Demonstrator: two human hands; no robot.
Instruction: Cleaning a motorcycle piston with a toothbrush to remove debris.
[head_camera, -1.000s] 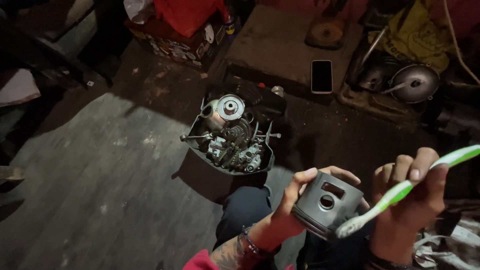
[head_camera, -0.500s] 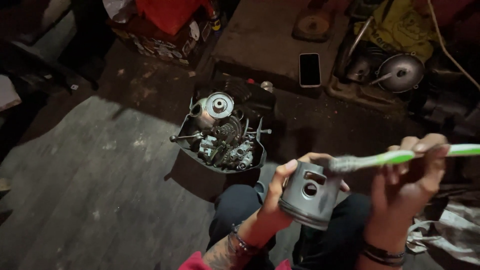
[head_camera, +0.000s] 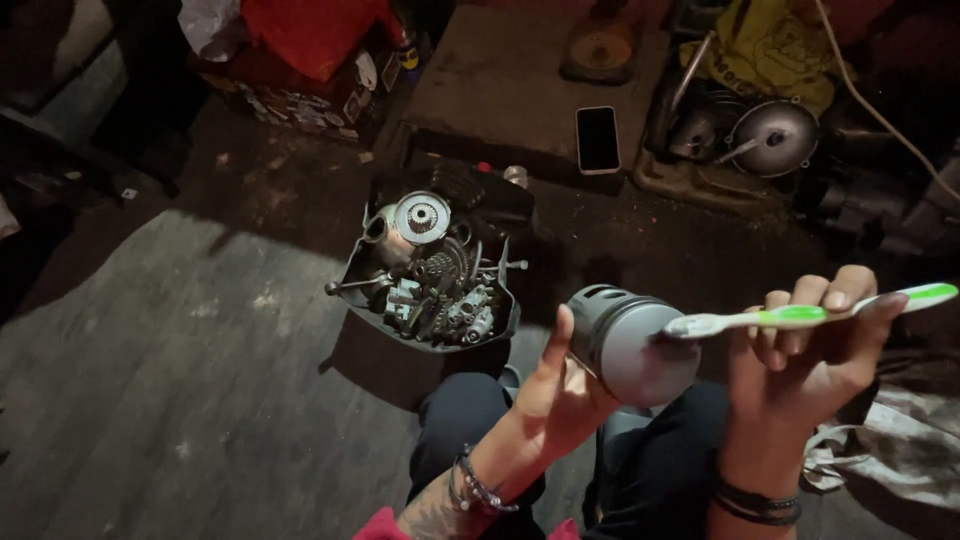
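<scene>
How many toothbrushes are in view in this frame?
1. The green and white toothbrush is in the right hand, bristles against the grey piston held by the left hand. None seen elsewhere, though dark clutter could hide some.

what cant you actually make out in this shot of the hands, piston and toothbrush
- Head view: the far side of the piston faces away; the left hand covers part of its wall.
- Toothbrush bristles: pressed against the piston top, too blurred to see.
- Right hand palm faces away.
- Tray of metal parts: single pieces too small and dark to tell apart.
- Both forearms are cut off by the bottom edge.
</scene>
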